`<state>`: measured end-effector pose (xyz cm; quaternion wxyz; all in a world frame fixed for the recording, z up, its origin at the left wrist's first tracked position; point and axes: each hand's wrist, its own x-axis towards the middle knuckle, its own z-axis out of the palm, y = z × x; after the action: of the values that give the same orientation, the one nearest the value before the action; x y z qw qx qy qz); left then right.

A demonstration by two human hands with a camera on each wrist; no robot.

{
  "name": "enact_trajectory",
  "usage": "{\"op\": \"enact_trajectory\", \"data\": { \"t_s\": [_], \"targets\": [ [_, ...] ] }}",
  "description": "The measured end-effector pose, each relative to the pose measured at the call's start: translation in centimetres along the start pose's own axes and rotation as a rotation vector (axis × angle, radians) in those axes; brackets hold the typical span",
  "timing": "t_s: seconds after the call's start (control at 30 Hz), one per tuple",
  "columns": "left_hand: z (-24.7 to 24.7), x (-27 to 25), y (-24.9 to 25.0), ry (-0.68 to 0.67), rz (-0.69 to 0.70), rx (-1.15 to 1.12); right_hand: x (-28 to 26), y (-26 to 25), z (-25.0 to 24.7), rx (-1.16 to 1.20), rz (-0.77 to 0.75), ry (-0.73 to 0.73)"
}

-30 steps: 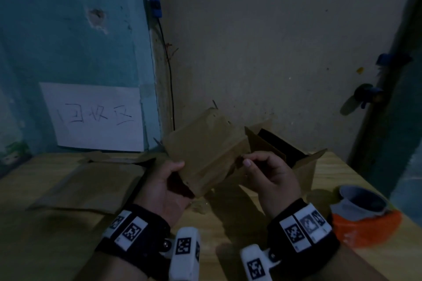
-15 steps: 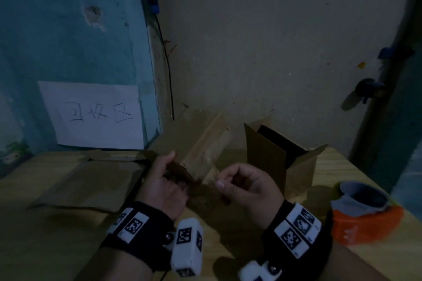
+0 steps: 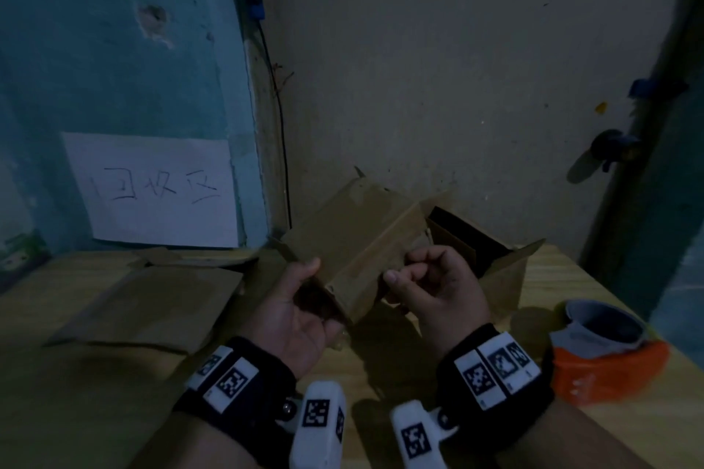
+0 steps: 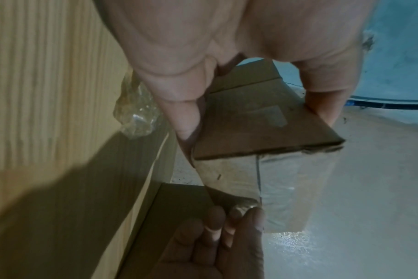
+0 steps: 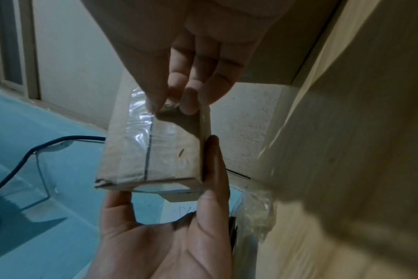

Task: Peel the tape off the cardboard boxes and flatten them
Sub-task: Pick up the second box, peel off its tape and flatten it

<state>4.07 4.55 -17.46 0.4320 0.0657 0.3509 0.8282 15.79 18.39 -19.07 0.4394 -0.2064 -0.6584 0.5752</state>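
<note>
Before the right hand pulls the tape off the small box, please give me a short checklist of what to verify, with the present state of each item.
1. Left hand grips the small box firmly: ok, thumb and fingers on opposite sides.
2. Right hand has the tape end: ok, fingertips pinch the corner.
3. Tape is already lifted along the seam: not ok, it lies mostly flat.
4. Old crumpled tape is away from the pull: ok, it lies on the table.
5. Open box behind leaves room: cannot tell.
</note>
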Motion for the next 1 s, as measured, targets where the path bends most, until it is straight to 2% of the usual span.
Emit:
{"op": "enact_trajectory", "data": {
  "t_s": [0.2, 0.33, 0.4, 0.5, 0.63, 0.7, 0.77, 0.9, 1.0],
  "targets": [
    [-0.1, 0.0, 0.0, -0.028, -0.014, -0.009, -0.2, -0.3, -0.3, -0.001, -0.036, 0.036],
    [-0.4, 0.2, 0.1, -0.041, -0.018, -0.025, -0.3, -0.2, -0.5, -0.155, -0.061, 0.026],
    [-0.5, 0.5, 0.1, -0.024, -0.006, -0.035, -0.2, -0.2, -0.6, -0.218, -0.131, -0.006],
    [-0.7, 0.9, 0.1, 0.031, 0.015, -0.049, -0.6, -0.5, -0.4, -0.234, -0.230, -0.153],
    [-1.4, 1.3, 0.3, 0.124, -0.009, 0.016, -1.8, -1.3, 0.2, -0.101, -0.140, -0.447],
    [-1.7, 1.5, 0.4, 0.137, -0.025, 0.030, -2.1, -1.4, 0.5, -0.065, -0.107, -0.518],
    [-1.7, 1.6, 0.4, 0.123, -0.023, 0.019, -2.1, -1.4, 0.6, -0.037, -0.090, -0.475],
    [-1.1, 1.4, 0.1, 0.140, 0.017, -0.054, -1.2, -1.0, 0.4, 0.056, 0.013, -0.265],
    [-0.6, 1.2, 0.0, 0.118, 0.016, -0.093, -0.8, -0.7, 0.1, -0.090, 0.025, -0.171]
  ]
}}
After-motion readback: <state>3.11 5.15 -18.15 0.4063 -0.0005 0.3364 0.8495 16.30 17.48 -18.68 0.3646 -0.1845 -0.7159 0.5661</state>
